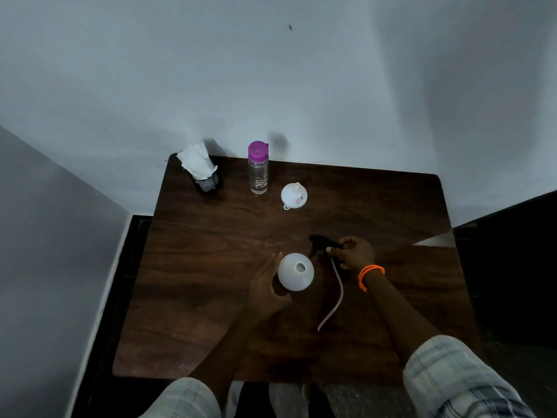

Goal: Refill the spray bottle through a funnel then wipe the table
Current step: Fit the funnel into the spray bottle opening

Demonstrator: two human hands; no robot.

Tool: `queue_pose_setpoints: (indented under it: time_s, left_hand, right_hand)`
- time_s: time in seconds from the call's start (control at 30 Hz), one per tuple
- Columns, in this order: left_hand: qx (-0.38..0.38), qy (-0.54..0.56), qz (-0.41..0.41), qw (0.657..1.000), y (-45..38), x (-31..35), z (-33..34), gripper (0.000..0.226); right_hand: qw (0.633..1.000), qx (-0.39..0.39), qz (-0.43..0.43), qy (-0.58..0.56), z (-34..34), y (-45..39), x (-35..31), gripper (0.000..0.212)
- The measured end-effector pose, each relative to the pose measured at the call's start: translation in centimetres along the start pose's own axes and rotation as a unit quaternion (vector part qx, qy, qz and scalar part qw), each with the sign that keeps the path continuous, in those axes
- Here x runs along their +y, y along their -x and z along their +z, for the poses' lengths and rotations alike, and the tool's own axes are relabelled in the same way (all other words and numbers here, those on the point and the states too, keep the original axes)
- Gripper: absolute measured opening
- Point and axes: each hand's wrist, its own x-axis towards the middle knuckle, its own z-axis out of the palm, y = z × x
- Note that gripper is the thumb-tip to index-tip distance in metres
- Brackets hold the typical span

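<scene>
**Sprayer head off, bottle open for the funnel**

The spray bottle (pixel 295 271) stands open-mouthed near the middle of the table (pixel 211 342). The left hand (pixel 266 289) cups its left side, fingers loosely curled around it. Just right of the bottle, the right hand (pixel 355 251) grips the black sprayer head (pixel 322 241), its dip tube (pixel 336 300) trailing toward the person. The opening step looks done. Next, the head should be set down and the funnel (pixel 294 195), beyond the bottle beside the water bottle (pixel 258 168), seated in the mouth.

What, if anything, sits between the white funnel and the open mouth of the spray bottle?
Nothing visible. The funnel lies on bare table beyond the spray bottle, whose mouth is uncovered. The right hand holds the trigger head off to the side.
</scene>
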Motion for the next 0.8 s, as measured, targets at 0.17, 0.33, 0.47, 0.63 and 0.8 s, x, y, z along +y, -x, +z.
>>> queue_pose_setpoints:
  time_s: [0.17,0.33,0.47,0.63,0.8]
  left_hand:
    - [0.010,-0.002,-0.119,0.993,-1.6,0.7,-2.8,0.071]
    - [0.030,0.055,-0.149,0.987,-7.4,3.9,-5.1,0.046]
    - [0.032,0.104,-0.166,0.980,-13.0,5.4,-4.4,0.035]
    - [0.070,0.073,-0.127,0.987,-18.6,6.6,-2.4,0.035]
    - [0.112,0.014,-0.148,0.982,-21.9,6.8,-1.0,0.049]
  right_hand:
    - [0.996,0.068,-0.034,0.048,-0.2,-0.3,-1.4,0.026]
    - [0.997,0.049,-0.052,0.003,1.2,-2.3,-4.7,0.021]
    - [0.997,0.014,-0.057,-0.052,3.6,-4.6,-7.4,0.018]
    - [0.994,-0.021,-0.057,-0.087,6.2,-7.4,-9.6,0.033]
    - [0.993,-0.046,-0.036,-0.105,7.6,-9.7,-10.7,0.042]
